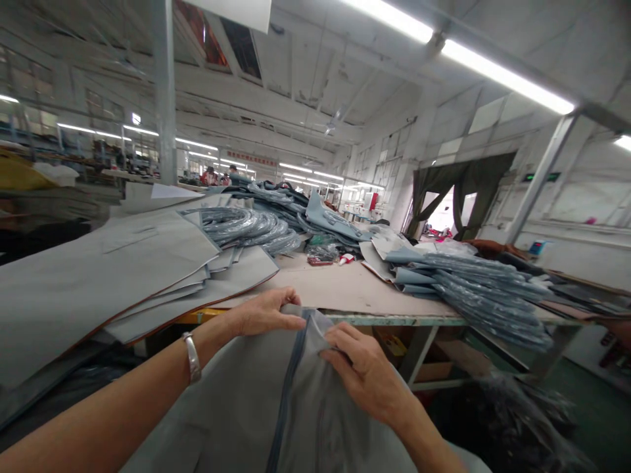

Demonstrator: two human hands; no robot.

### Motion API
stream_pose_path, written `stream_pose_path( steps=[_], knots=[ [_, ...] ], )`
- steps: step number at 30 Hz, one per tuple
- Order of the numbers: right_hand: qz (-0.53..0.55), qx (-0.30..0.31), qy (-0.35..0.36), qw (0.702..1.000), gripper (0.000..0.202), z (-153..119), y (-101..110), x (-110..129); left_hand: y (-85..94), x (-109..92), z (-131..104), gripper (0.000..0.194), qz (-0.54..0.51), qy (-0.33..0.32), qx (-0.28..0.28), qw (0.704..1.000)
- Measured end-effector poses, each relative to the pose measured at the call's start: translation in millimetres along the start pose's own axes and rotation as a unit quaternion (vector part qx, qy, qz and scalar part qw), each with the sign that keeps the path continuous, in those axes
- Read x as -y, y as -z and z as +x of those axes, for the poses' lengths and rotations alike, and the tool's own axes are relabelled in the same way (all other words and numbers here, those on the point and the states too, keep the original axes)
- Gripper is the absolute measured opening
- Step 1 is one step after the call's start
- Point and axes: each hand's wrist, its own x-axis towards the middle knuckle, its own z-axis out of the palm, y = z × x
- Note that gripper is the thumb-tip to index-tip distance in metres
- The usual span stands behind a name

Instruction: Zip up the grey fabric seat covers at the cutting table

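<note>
Both hands closed in pinch: left hand [263, 314] and right hand [365, 374] grip grey fabric panel [236, 407] at its far edge. Dark piping strip [288, 387] runs lengthwise between them, toward table [345, 289].

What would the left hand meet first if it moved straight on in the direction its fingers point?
Probably the right hand: the left hand points rightward along the grey fabric piece, though depth is unclear.

left arm: bare, reaching forward from lower left, bracelet at the wrist
left hand [266, 313]: fingers curled, thumb pinching closed
right hand [367, 371]: back up, fingers bent, pinching beside the left
</note>
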Motion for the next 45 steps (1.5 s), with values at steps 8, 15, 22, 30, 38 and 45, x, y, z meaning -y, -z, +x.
stream_pose_path(
  steps=[8, 15, 22, 30, 38, 45],
  knots=[
    [0.021, 0.052, -0.130, 0.990, 0.030, -39.0, 25.8, -2.3, -57.2, -50.0, -60.3, 0.016, -0.087, -0.009, 0.106, 0.991],
    [0.122, 0.066, -0.096, 0.986, 0.055, -27.8, -6.9, 6.2, -71.0, -35.8, -69.8, 0.032, -0.153, -0.016, 0.136, 0.979],
    [0.146, 0.005, -0.087, 0.985, 0.028, -22.1, -33.4, -15.1, -64.8, -6.0, -53.9, 0.033, -0.165, 0.048, 0.071, 0.983],
    [0.163, 0.008, -0.150, 0.975, 0.020, -14.4, -54.6, -24.6, -77.7, 17.1, -46.7, 0.030, -0.234, 0.105, 0.013, 0.966],
    [0.143, 0.027, -0.145, 0.979, 0.013, -14.5, -60.6, -34.7, -85.5, 28.0, -47.9, 0.034, -0.339, 0.160, 0.057, 0.925],
    [-0.038, -0.052, 0.080, 0.995, 0.009, -16.7, -77.2, -36.1, -97.6, 41.9, -47.7, 0.050, -0.466, 0.262, 0.062, 0.843]
  ],
)
